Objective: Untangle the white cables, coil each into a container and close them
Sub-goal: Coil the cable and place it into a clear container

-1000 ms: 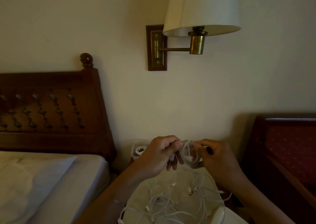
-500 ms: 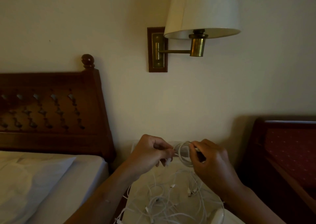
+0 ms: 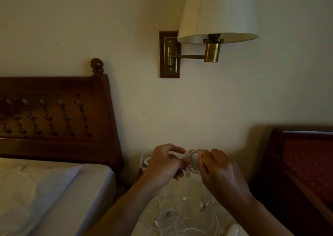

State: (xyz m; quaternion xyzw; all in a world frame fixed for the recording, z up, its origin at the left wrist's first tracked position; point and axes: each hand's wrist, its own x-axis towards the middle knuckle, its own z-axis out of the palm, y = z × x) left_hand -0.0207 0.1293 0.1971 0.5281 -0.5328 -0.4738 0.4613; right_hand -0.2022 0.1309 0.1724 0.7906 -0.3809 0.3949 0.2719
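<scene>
I hold one small coil of white cable between both hands, raised above the far edge of the bedside table. My left hand pinches the coil's left side where a free end hangs down. My right hand curls its fingers round the right side. This two-point grip probably keeps the loops from springing open while the last turn is laid. The remaining white cables lie tangled across the table's middle and near edge, well below the coil, so the lifted cable stays clear of them. A clear container stands at the table's far left corner, just beside my left hand, with white cable inside it. I read no brand, label or writing anywhere; the light is dim under the wall lamp.
</scene>
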